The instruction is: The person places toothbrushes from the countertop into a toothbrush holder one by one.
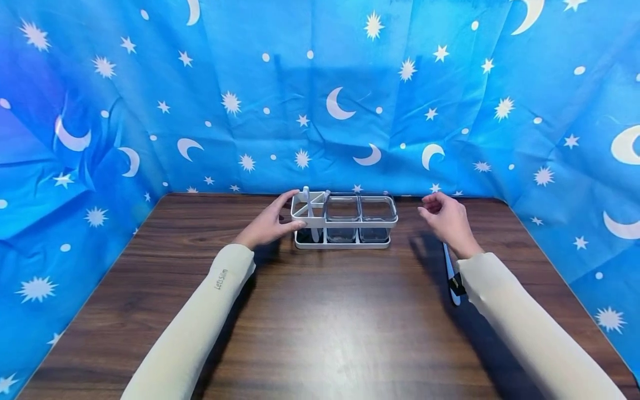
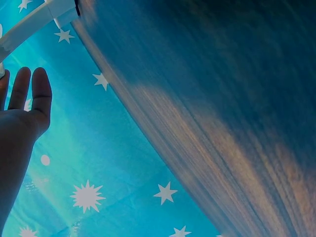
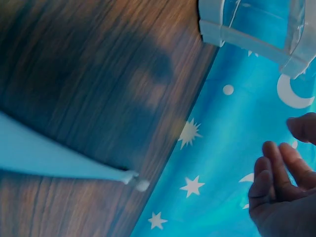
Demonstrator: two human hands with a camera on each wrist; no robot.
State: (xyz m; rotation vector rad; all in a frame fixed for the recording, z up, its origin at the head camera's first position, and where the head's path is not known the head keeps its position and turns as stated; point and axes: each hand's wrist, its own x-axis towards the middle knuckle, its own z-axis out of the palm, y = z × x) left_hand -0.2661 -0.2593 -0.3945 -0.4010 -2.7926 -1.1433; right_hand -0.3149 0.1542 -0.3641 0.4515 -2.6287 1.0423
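A white rack [image 1: 345, 223] stands near the table's back edge, with two clear square containers [image 1: 342, 208] in its middle and right sections. In its left section, a slim white utensil [image 1: 306, 195] stands upright, its top above the rim. My left hand [image 1: 270, 223] grips the rack's left end, thumb at the front and fingers toward the back. In the left wrist view, part of the rack [image 2: 29, 29] shows beyond the fingers. My right hand [image 1: 448, 222], fingers loosely bent, holds nothing right of the rack. Beneath that wrist a long pale tapered utensil [image 1: 448, 264] lies on the table.
The dark wood table [image 1: 330, 322] reaches back to a blue cloth [image 1: 280, 111] patterned with moons and stars, which also hangs at both sides. A small black piece [image 1: 456, 284] sits by the right cuff.
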